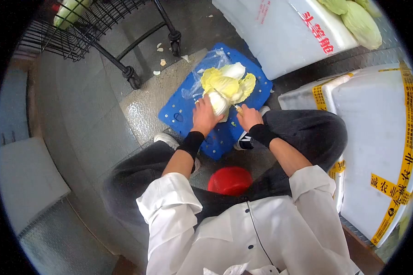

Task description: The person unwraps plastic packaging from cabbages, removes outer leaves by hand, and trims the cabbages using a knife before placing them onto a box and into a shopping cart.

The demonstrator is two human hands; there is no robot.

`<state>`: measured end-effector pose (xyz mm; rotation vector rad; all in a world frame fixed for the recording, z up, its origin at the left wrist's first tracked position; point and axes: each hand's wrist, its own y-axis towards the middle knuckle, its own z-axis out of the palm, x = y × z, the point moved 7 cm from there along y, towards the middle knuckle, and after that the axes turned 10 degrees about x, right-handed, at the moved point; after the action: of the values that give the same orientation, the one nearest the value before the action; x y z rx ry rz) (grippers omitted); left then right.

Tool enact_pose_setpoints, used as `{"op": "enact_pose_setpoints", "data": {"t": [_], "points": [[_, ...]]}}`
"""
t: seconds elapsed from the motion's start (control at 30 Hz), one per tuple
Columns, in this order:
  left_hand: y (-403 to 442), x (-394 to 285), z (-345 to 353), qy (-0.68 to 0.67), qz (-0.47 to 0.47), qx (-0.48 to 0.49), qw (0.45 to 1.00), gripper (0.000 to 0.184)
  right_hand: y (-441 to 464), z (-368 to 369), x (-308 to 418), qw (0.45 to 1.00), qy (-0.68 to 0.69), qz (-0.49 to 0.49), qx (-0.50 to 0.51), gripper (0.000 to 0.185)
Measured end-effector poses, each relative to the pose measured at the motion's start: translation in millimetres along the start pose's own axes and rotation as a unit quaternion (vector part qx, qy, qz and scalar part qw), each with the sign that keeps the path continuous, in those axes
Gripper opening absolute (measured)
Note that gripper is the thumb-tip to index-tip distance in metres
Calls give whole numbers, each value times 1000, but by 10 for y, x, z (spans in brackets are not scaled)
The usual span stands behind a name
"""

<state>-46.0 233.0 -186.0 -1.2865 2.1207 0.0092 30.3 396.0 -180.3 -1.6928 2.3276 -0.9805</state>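
- Head view: crinkled yellow-white cabbage lies on a spotted blue plastic base.
- Left hand: fingers curled, grasping the smooth, pale cabbage end.
- Right hand: closed around a yellowish handle, its far end indistinct.
- Crumpled clear film beside the cabbage.
- Black wire cart, cut off.

Board: blue, pale spots. Cabbage on board: yellow leaves, white ribs. Cart left of board: black grid. Box right of board: white, red characters. Taped box, farther right of board: white; tape yellow, black lettering.
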Motion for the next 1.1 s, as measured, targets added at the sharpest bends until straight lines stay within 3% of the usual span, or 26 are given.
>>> {"op": "enact_pose_setpoints", "data": {"t": [0.33, 0.43, 0.6, 0.73, 0.83, 0.93, 0.97, 1.07, 1.1], "points": [[26, -44, 64, 22, -18, -12, 1000, 85, 149, 19, -55, 1000, -17, 13, 7, 28], [18, -68, 99, 54, -6, -37, 998, 86, 341, 133, -129, 998, -5, 39, 54, 28], [59, 12, 114, 25, -12, -4, 1000, 94, 422, 312, -259, 993, 69, 85, 33, 27], [133, 51, 27, -39, -19, 43, 998, 98, 532, 380, -305, 990, 122, 48, 59, 35], [250, 153, 45, -131, 87, 40, 987, 97, 585, 319, -303, 985, 159, 13, 61, 38], [304, 211, 25, -136, 103, 80, 982, 95, 586, 135, -194, 975, 193, 25, 109, 35], [301, 250, 27, -130, 89, 68, 985, 94, 657, 194, -211, 933, 256, 113, 228, 33], [283, 236, -108, -119, 92, 78, 986, 93, 638, -198, -175, 921, 267, 99, 265, 30], [274, 240, -140, -138, 85, 74, 984, 92, 613, -438, -62, 966, 96, 60, 231, 23]]}}
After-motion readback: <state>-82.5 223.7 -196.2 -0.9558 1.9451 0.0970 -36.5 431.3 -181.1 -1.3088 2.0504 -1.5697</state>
